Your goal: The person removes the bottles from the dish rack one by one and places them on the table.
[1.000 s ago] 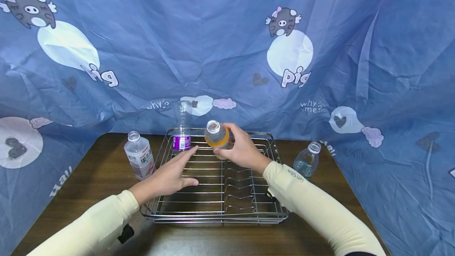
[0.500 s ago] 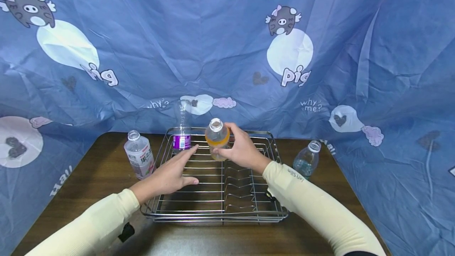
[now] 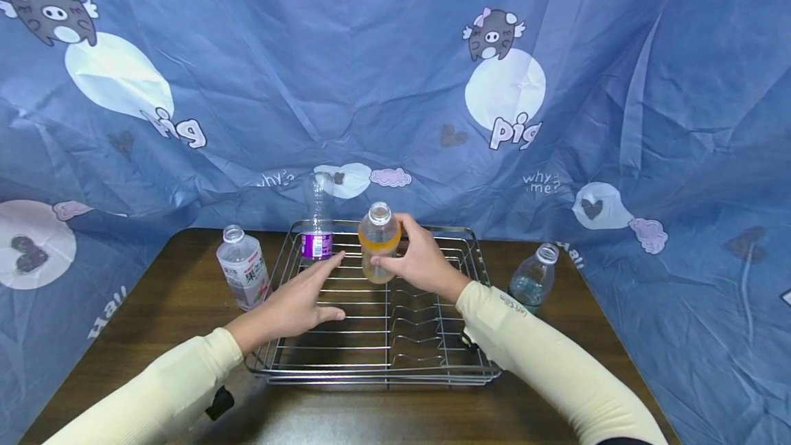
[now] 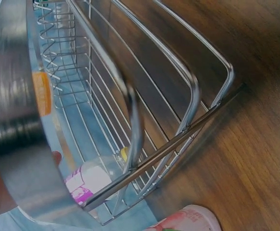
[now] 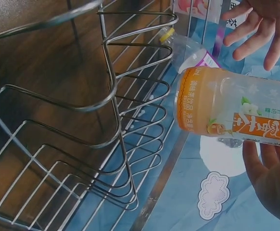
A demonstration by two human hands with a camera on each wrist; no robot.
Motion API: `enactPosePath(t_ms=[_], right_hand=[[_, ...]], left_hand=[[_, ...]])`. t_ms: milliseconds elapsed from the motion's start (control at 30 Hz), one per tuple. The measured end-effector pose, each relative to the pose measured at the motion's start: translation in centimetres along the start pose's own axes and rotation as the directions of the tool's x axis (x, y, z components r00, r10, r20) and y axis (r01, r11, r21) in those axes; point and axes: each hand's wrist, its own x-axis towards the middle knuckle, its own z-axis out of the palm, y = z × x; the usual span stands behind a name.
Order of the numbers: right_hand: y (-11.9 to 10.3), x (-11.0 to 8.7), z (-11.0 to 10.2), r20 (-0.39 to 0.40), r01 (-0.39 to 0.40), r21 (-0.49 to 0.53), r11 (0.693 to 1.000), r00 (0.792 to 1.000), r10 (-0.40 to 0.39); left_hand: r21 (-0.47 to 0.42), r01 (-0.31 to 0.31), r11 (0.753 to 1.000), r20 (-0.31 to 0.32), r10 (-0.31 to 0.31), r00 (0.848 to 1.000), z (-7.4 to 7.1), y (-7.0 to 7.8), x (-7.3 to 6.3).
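My right hand (image 3: 426,259) grips an open-mouthed clear plastic bottle (image 3: 380,233) with an orange label, fingers behind and thumb in front. It stands near upright above the middle of the wire dish rack (image 3: 346,351); the right wrist view shows the orange bottom of the bottle (image 5: 193,101) apart from the wires. My left hand (image 3: 295,306) hovers over the rack's left side, fingers straight, thumb apart, holding nothing. Near its fingertips, a purple-labelled bottle (image 3: 317,244) stands upside down in the rack's back left, its yellow cap (image 4: 124,154) low among the wires.
Left of the rack stands an uncapped bottle (image 3: 243,272) with a white and pink label. A clear uncapped bottle (image 3: 533,280) with a bluish-green tint stands to the right, partly behind the right sleeve (image 3: 544,349). A blue patterned curtain (image 3: 383,74) hangs behind the wooden table (image 3: 346,417).
The orange-labelled bottle has swung from a tilt to near upright, its mouth shifting slightly right and its base coming into view below the right hand. The left hand has stayed in place.
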Motion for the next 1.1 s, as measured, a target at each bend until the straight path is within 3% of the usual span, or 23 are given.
enactPosePath(t_ms=[233, 567, 1100], right_hand=[[0.2, 0.0, 0.3, -0.014, -0.004, 0.052, 0.999, 1.0, 0.005], [0.2, -0.2, 0.2, -0.003, -0.052, 0.007, 0.999, 0.999, 0.052], [1.1, -0.7, 0.6, -0.006, -0.096, 0.029, 0.995, 0.995, 0.096]], left_hand=[[-0.001, 0.021, 1.0, 0.019, -0.021, 1.0, 0.1, 0.0, -0.1], [-0.004, 0.018, 1.0, 0.022, -0.018, 1.0, 0.3, -0.3, 0.0], [-0.01, 0.019, 1.0, 0.024, -0.019, 1.0, 0.6, -0.3, 0.2]])
